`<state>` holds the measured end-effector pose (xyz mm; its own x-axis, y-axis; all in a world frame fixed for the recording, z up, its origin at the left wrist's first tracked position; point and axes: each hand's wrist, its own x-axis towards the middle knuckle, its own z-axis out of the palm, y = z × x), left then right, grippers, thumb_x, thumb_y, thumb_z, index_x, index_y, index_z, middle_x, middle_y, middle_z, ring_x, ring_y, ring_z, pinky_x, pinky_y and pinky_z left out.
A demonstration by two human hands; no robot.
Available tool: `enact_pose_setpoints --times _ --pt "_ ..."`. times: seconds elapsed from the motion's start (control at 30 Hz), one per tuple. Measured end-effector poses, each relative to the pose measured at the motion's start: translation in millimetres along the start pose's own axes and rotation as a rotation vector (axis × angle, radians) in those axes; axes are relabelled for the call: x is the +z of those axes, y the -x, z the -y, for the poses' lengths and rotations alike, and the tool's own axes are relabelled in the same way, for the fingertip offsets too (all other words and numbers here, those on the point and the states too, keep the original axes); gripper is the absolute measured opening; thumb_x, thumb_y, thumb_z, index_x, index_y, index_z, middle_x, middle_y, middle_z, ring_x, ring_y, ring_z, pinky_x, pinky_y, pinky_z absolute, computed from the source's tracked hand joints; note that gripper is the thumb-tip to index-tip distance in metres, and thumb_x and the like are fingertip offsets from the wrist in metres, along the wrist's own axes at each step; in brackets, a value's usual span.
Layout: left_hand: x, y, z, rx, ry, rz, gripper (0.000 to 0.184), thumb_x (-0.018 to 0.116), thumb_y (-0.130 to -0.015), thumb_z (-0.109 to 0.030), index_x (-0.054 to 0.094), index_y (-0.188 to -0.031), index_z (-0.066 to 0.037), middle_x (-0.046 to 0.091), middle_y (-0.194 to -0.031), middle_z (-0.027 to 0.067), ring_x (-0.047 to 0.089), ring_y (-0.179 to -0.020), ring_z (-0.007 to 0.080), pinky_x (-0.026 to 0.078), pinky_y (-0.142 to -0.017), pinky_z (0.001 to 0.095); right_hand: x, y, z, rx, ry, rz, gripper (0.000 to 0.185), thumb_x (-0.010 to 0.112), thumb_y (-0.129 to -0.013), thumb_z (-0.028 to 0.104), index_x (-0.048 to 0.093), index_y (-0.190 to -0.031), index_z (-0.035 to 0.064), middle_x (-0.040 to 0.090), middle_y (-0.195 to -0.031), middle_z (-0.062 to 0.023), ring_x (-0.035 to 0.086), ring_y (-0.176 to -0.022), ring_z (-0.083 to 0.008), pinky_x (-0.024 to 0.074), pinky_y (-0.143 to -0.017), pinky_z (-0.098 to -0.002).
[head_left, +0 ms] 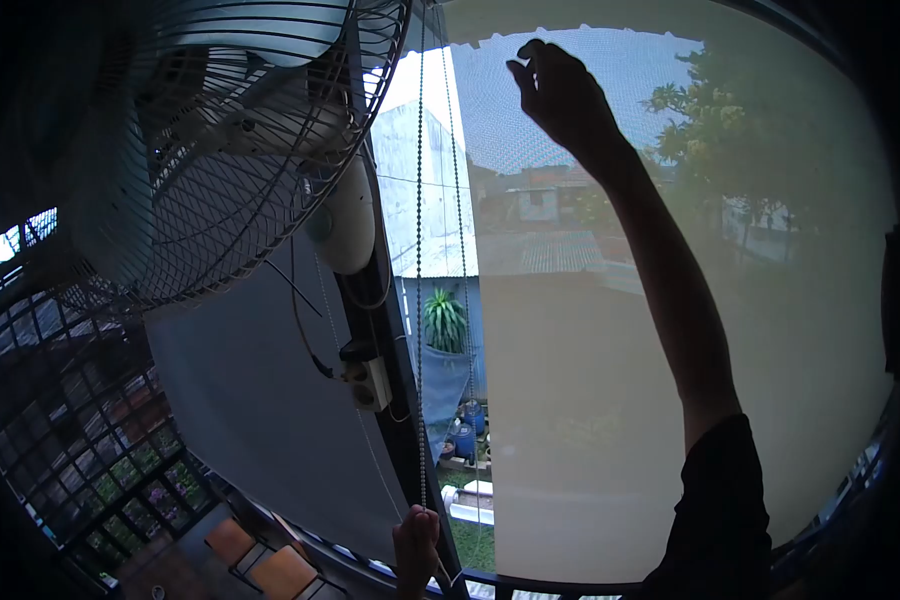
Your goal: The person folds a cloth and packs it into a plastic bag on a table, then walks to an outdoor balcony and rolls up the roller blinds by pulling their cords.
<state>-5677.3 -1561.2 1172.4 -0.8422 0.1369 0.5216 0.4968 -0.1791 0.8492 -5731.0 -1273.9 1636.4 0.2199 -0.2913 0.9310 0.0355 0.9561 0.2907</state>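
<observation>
Fan (pixel 232 150) looms nearest. Left fingers (pixel 422 521) clamp the bead chain (pixel 420 250); right fingers (pixel 549 57) stand apart. Blind (pixel 590 400) seems down, little drop left.

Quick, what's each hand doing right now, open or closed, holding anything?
Left hand: closed, holding the thin dark beaded chain.
Right hand: open, fingers loosely bent, nothing visible in it, raised before the translucent beige fabric shade.

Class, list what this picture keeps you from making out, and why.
Head view throughout:
Chain inside the left hand: hidden by the hand itself.
Whether the right hand touches the blind: one angle shows no depth.
Fan top: cut off by the upper edge.
Blind's far right side: lost in the dark border.
</observation>
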Motion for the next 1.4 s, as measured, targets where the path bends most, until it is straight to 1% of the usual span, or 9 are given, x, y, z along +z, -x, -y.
enact_pose_setpoints --times 0.23,0.27,0.4,0.47,0.77,1.07,1.17,1.2,1.4 --pt "4 -1 -16 -0.043 -0.028 -0.066 0.044 0.038 -0.103 -0.039 0.044 -0.069 -0.011 0.031 -0.053 -0.0054 0.026 -0.044 0.0032 0.020 -0.043 0.0224 4 245 166 0.713 -0.487 0.526 0.056 0.061 -0.091 0.020 0.038 -0.126 -0.0167 0.051 -0.113 -0.0355 0.055 -0.106 -0.0458 0.0485 -0.087 -0.0458" --pt "-10 5 -6 -0.144 -0.065 -0.019 0.043 0.039 -0.101 -0.045 0.055 -0.086 -0.008 0.049 -0.063 -0.0009 0.046 -0.055 0.0073 0.035 -0.053 0.0229 19 273 171 0.758 -0.475 0.507 0.055 0.060 -0.092 0.020 0.037 -0.129 -0.0148 0.055 -0.112 -0.0312 0.057 -0.105 -0.0410 0.0484 -0.087 -0.0443" --pt "-17 17 -4 -0.103 -0.139 -0.001 0.042 0.043 -0.101 -0.041 0.058 -0.086 -0.004 0.054 -0.067 0.0009 0.051 -0.061 0.0072 0.039 -0.055 0.0228 30 307 172 1.155 -0.971 0.503 0.023 0.044 -0.101 0.018 0.057 -0.101 0.0000 0.057 -0.071 -0.0091 0.058 -0.064 -0.0185 0.0468 -0.061 -0.0334" --pt "1 18 -34 0.036 -0.076 -0.191 0.032 0.045 -0.102 -0.028 0.056 -0.079 -0.009 0.035 -0.060 -0.0077 0.029 -0.053 0.0031 0.023 -0.047 0.0221 11 309 188 0.961 -0.770 0.184 0.025 0.041 -0.101 0.017 0.052 -0.084 0.0020 0.052 -0.064 -0.0099 0.053 -0.055 -0.0195 0.0424 -0.055 -0.0331" --pt "1 2 -76 0.223 -0.081 -0.113 0.032 0.043 -0.103 -0.027 0.054 -0.080 -0.008 0.037 -0.060 -0.0062 0.031 -0.052 0.0046 0.024 -0.047 0.0239 20 325 178 0.982 -0.779 0.158 0.026 0.042 -0.100 0.013 0.049 -0.079 -0.0008 0.047 -0.060 -0.0109 0.046 -0.052 -0.0195 0.0381 -0.054 -0.0324" --pt "-22 32 45 0.140 -0.235 -0.318 0.038 0.047 -0.101 -0.029 0.054 -0.073 -0.003 0.038 -0.058 -0.0003 0.035 -0.055 0.0105 0.030 -0.050 0.0317 9 280 159 1.002 -0.860 0.196 0.030 0.041 -0.102 0.019 0.049 -0.079 0.0015 0.045 -0.061 -0.0041 0.043 -0.056 -0.0109 0.0368 -0.054 -0.0287" --pt "-25 72 103 -0.031 -0.545 -0.231 0.035 0.045 -0.101 -0.030 0.062 -0.116 -0.003 0.059 -0.113 0.0136 0.055 -0.097 0.0161 0.045 -0.086 0.0309 11 256 148 0.994 -0.891 0.213 0.034 0.039 -0.103 0.023 0.051 -0.078 0.0035 0.044 -0.060 -0.0017 0.041 -0.054 -0.0086 0.0347 -0.051 -0.0275" --pt "-25 83 129 -0.305 -0.139 -0.247 0.042 0.047 -0.100 -0.033 0.054 -0.129 -0.002 0.051 -0.134 0.0153 0.051 -0.116 0.0182 0.043 -0.097 0.0321 14 250 144 0.977 -0.886 0.224 0.035 0.039 -0.103 0.025 0.051 -0.078 0.0042 0.045 -0.060 -0.0008 0.040 -0.052 -0.0078 0.0340 -0.049 -0.0269" --pt "-29 127 185 -0.139 -0.447 -0.151 0.036 0.049 -0.100 -0.029 0.057 -0.120 -0.001 0.057 -0.118 0.0134 0.054 -0.106 0.0170 0.045 -0.091 0.0321 13 222 138 0.968 -0.958 0.203 0.035 0.039 -0.103 0.026 0.056 -0.083 0.0039 0.044 -0.058 0.0015 0.040 -0.051 -0.0050 0.0335 -0.047 -0.0233"
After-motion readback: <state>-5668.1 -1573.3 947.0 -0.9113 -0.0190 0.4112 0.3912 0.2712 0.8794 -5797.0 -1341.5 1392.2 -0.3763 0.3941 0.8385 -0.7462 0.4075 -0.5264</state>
